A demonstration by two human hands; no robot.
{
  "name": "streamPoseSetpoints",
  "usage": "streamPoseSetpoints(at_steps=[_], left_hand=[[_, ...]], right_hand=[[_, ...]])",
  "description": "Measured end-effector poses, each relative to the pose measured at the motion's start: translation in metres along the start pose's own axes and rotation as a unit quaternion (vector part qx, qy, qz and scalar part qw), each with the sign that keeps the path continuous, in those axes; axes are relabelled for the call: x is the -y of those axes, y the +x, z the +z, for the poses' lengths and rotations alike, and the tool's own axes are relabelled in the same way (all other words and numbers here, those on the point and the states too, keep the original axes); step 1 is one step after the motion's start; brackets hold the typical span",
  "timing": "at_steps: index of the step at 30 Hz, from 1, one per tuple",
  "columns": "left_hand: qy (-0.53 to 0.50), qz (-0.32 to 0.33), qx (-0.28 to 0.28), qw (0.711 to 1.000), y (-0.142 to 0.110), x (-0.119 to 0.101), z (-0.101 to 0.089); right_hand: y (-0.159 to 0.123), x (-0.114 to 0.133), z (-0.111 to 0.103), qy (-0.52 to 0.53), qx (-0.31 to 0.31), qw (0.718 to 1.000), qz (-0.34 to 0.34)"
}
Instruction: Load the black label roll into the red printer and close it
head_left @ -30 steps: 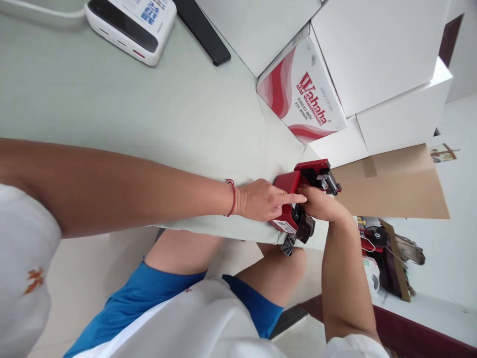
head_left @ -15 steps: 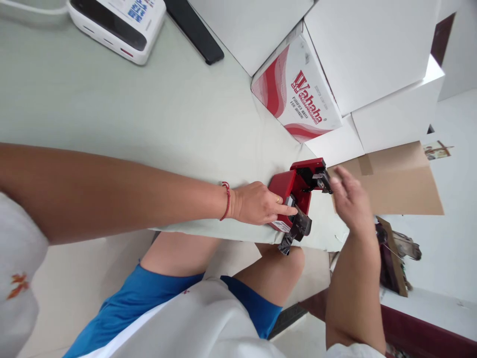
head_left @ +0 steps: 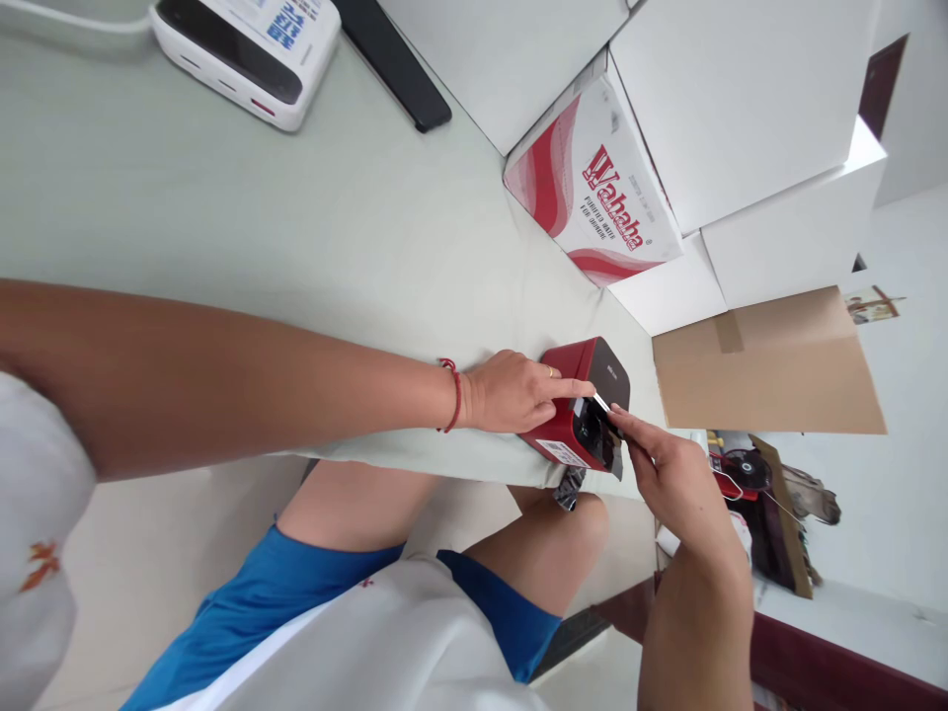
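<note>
A small red label printer (head_left: 557, 362) with a dark top lies near the table's front edge, its hinged lid (head_left: 613, 373) down over the opening. My left hand (head_left: 511, 392) rests on the near side of the printer, gripping it with the index finger stretched along the top to a shiny strip (head_left: 601, 402). At the lid's edge, my right hand (head_left: 671, 474) is closed, thumb and fingers pinching by the dark slot. Crinkled black film (head_left: 570, 489) hangs out over the table edge. The fingertips partly hide the slot.
Behind the printer stand a Wahaha water carton (head_left: 592, 188), white boxes (head_left: 741, 99) and a brown cardboard sheet (head_left: 770, 365). A white power bank (head_left: 285, 109) with a cable and a black phone-like slab (head_left: 396, 64) lie at the upper left.
The printer's lid has swung from raised to down. My right hand has moved left and down onto the lid's edge. My left index finger has shifted from inside the opening to its top.
</note>
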State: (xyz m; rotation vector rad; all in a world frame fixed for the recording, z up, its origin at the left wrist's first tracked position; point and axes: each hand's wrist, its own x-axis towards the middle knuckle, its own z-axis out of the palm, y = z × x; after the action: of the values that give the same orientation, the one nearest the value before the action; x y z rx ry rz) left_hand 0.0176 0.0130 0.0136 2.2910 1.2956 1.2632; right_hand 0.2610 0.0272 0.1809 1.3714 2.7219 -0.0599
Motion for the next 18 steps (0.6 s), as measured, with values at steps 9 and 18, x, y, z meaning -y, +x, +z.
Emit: streamPoseSetpoints(at_steps=[9,18], left_hand=[[-0.08,0.026,-0.017,0.996,0.004,0.008,0.005],[-0.059,0.131,-0.104,0.984,-0.004,0.016,0.005]], right_hand=[[-0.004,-0.018,0.02,0.074,-0.043,0.996,0.031],[-0.032,0.004,0.062,0.125,-0.23,0.965,-0.031]])
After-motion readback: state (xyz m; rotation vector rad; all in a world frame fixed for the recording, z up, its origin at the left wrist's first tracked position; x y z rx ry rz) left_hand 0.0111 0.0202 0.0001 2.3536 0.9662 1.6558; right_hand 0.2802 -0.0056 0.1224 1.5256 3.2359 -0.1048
